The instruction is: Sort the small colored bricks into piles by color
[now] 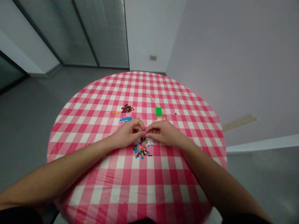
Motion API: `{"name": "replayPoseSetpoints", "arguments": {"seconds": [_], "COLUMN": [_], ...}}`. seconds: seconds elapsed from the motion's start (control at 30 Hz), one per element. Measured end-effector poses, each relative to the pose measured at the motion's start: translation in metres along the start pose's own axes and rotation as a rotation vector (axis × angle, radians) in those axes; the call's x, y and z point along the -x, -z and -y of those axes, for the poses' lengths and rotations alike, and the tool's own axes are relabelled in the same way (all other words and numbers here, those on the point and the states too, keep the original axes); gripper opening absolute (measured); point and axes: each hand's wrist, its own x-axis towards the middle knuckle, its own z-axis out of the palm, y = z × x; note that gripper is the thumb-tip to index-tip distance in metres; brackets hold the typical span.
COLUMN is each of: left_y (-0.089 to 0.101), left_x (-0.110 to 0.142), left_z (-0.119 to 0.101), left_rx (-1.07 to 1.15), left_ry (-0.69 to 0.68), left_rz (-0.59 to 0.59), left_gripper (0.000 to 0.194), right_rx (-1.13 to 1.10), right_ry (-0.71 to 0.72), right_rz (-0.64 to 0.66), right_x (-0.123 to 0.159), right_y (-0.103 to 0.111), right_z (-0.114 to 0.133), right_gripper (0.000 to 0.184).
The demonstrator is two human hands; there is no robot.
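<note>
My left hand (128,132) and my right hand (164,132) meet fingertip to fingertip over the middle of the table. Both are closed in a pinch. Whatever sits between the fingertips is too small and too hidden to make out. Just below them lies a mixed pile of small building bricks (142,152) in blue, brown, green, white and yellow. Blue bricks (126,119) lie behind my left hand, with a heap of dark brown bricks (126,108) farther back. Beyond my right hand are a flat green plate (158,112) and some cream-coloured pieces (160,119), partly covered by the hand.
A red-and-white checked cloth (112,189) covers the round table. Yellow pieces (115,112) lie left of the brown heap, and a single red piece (175,114) lies right of the green plate. A wall (233,71) rises close behind the table's right side.
</note>
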Motion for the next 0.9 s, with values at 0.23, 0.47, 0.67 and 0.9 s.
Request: {"name": "replayPoseSetpoints", "arguments": {"seconds": [0.23,0.47,0.67,0.9], "left_y": [-0.001,0.003,0.007,0.006], "left_x": [0.0,0.0,0.0,0.001], "left_z": [0.0,-0.006,-0.007,-0.008], "left_rx": [0.069,-0.08,-0.167,-0.178], "left_ry": [0.029,0.02,0.01,0.041], "left_rz": [0.05,0.05,0.062,0.085], "left_gripper": [0.018,0.009,0.012,0.014], "right_rx": [0.107,0.251,0.463,0.545], "right_ry": [0.018,-0.132,-0.359,-0.416], "right_rz": [0.052,0.087,0.227,0.121], "right_x": [0.0,0.005,0.01,0.004], "right_y": [0.003,0.035,0.058,0.051], "right_z": [0.002,0.001,-0.013,-0.019], "right_gripper": [0.013,0.013,0.018,0.014]}}
